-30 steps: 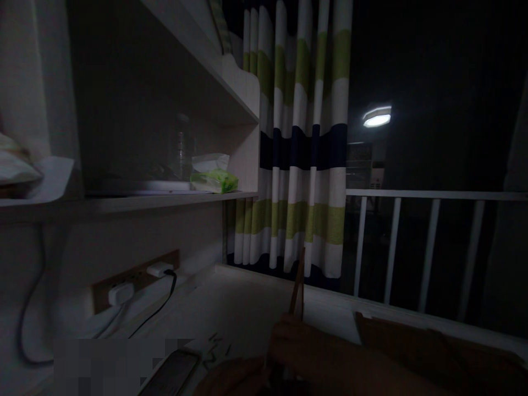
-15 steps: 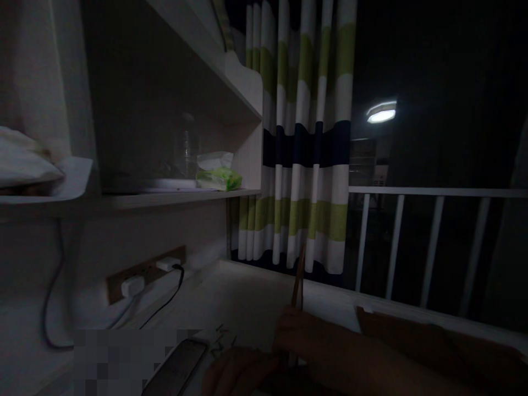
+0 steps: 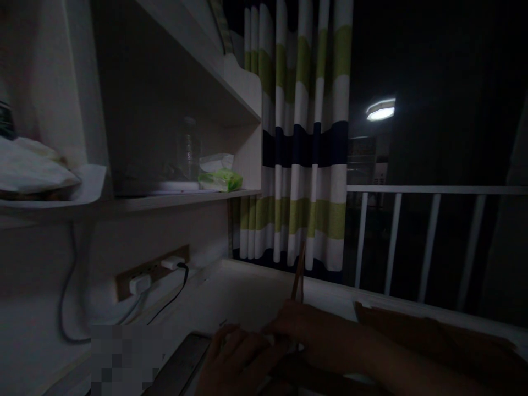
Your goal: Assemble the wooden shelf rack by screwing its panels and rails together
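Note:
The scene is dim. My right hand [image 3: 307, 330] reaches in from the right, its fingers closed around a thin brown strip [image 3: 298, 275] that stands up above it, slightly tilted. I cannot tell what the strip is made of. Beside it, at the bottom of the view, is my left hand [image 3: 243, 355], with bent fingers whose tips come close to my right hand. What those fingers grip, if anything, is hidden in shadow. A dark phone [image 3: 181, 363] lies left of my left hand on the pale desk [image 3: 247, 291].
A brown flat piece [image 3: 412, 330] lies at the right. Plugs sit in a wall socket strip [image 3: 152, 270] with cables hanging. Above is a shelf [image 3: 198, 199] with a green tissue pack [image 3: 221, 179]. A striped curtain [image 3: 305, 181] and white railing [image 3: 433, 190] stand behind.
My left hand has moved up and now covers most of the small dark bits on the desk. My right hand still holds the strip in nearly the same place. The view has shifted slightly.

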